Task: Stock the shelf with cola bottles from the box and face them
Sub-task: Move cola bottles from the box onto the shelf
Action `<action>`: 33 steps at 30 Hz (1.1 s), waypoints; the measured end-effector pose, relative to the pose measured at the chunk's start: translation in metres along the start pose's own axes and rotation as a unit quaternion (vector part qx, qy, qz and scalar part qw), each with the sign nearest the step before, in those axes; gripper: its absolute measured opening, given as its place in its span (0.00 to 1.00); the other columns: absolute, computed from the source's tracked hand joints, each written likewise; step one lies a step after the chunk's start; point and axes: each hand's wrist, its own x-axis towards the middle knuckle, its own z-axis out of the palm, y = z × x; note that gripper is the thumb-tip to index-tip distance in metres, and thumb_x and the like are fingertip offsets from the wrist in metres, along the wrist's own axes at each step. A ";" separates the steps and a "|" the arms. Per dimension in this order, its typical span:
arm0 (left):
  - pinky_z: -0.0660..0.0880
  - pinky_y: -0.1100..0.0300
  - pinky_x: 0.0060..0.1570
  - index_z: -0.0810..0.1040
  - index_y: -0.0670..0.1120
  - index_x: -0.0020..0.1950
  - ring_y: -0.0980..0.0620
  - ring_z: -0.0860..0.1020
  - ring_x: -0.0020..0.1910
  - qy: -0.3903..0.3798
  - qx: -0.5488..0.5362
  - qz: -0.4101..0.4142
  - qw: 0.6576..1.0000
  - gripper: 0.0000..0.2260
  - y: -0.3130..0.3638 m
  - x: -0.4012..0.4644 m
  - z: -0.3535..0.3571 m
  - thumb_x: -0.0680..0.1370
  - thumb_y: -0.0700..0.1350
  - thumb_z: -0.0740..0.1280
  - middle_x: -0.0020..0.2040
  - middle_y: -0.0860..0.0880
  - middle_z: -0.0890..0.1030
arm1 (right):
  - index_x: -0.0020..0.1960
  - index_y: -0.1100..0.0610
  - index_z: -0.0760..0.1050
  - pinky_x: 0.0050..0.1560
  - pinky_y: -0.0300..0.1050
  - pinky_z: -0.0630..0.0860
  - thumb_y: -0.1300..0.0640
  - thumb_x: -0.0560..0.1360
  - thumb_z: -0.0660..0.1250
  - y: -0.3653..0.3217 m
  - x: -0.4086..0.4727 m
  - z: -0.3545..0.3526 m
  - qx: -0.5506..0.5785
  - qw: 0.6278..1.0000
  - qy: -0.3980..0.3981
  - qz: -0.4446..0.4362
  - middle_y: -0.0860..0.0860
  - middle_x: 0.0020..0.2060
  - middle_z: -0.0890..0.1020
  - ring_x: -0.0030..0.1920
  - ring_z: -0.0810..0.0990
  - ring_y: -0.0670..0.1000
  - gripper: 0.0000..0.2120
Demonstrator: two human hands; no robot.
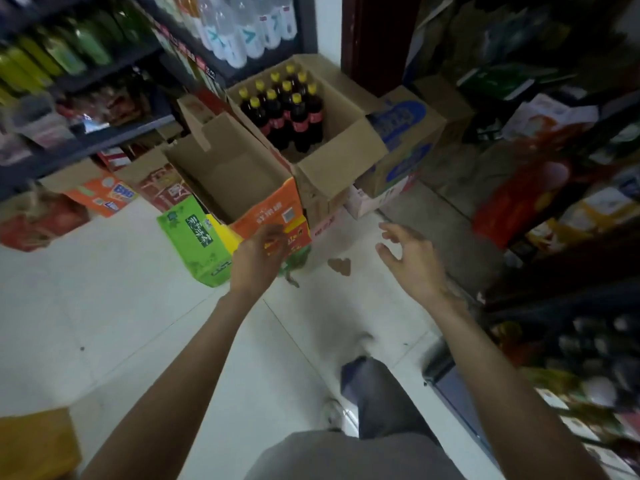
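An open cardboard box [332, 161] stands on the floor ahead, holding several dark cola bottles [284, 109] with yellow caps and red labels, all upright. Both my arms reach forward over the white floor. My left hand [258, 258] hangs in front of an orange carton, fingers loosely curled, holding nothing. My right hand [408, 258] is spread with fingers relaxed, empty, below and to the right of the cola box. The shelf [568, 341] on my right holds dark bottles, blurred.
An empty open orange carton [242, 181] sits just left of the cola box. A green tea carton [194, 237] lies beside it. A blue-printed box [405, 140] stands right of the cola box. Shelves [104, 71] of drinks line the left. My leg [377, 393] is below.
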 end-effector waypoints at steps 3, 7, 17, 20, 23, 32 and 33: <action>0.75 0.57 0.47 0.80 0.47 0.55 0.49 0.82 0.50 0.017 -0.008 -0.020 1.000 0.10 -0.008 0.081 0.004 0.76 0.46 0.67 0.49 0.51 0.84 | 0.63 0.59 0.76 0.51 0.50 0.78 0.58 0.76 0.67 -0.010 0.087 0.016 0.008 0.999 -0.004 -0.034 0.57 0.54 0.82 0.54 0.80 0.58 0.15; 0.77 0.55 0.51 0.79 0.47 0.57 0.51 0.81 0.50 0.059 -0.052 -0.024 0.997 0.10 -0.008 0.181 0.011 0.77 0.45 0.67 0.51 0.50 0.83 | 0.64 0.58 0.75 0.47 0.43 0.72 0.57 0.77 0.67 -0.025 0.199 0.033 -0.001 0.998 -0.003 -0.063 0.55 0.55 0.81 0.55 0.79 0.56 0.16; 0.74 0.56 0.57 0.71 0.46 0.67 0.54 0.76 0.59 0.005 -0.035 -0.031 0.999 0.20 -0.030 0.398 0.058 0.77 0.48 0.69 0.62 0.50 0.78 | 0.70 0.57 0.68 0.55 0.38 0.69 0.56 0.77 0.67 -0.012 0.423 0.100 0.031 0.999 -0.014 0.001 0.53 0.62 0.78 0.62 0.75 0.51 0.23; 0.73 0.57 0.59 0.67 0.47 0.70 0.53 0.74 0.63 -0.024 -0.013 -0.043 0.999 0.25 -0.054 0.462 0.096 0.75 0.51 0.70 0.65 0.50 0.75 | 0.73 0.57 0.65 0.60 0.42 0.70 0.57 0.77 0.67 0.006 0.480 0.136 0.020 0.999 -0.019 0.029 0.53 0.66 0.74 0.66 0.73 0.52 0.26; 0.73 0.53 0.61 0.63 0.49 0.72 0.52 0.72 0.65 -0.032 0.014 -0.048 0.998 0.30 -0.079 0.516 0.134 0.74 0.53 0.71 0.67 0.50 0.73 | 0.75 0.56 0.60 0.66 0.49 0.70 0.57 0.77 0.67 0.022 0.530 0.174 -0.002 0.998 -0.020 0.057 0.53 0.70 0.70 0.69 0.70 0.53 0.30; 0.73 0.52 0.57 0.61 0.48 0.72 0.48 0.68 0.68 -0.065 0.065 -0.030 0.995 0.34 -0.109 0.582 0.196 0.71 0.50 0.74 0.68 0.48 0.69 | 0.78 0.56 0.52 0.68 0.47 0.67 0.61 0.72 0.72 0.055 0.615 0.255 -0.033 0.996 -0.023 0.074 0.53 0.75 0.63 0.73 0.65 0.54 0.41; 0.73 0.52 0.56 0.61 0.47 0.72 0.47 0.67 0.68 -0.073 0.076 -0.029 0.994 0.35 -0.111 0.584 0.199 0.71 0.50 0.74 0.68 0.47 0.69 | 0.77 0.57 0.54 0.66 0.49 0.69 0.61 0.71 0.73 0.056 0.619 0.260 -0.035 0.997 -0.016 0.071 0.54 0.73 0.65 0.71 0.66 0.55 0.41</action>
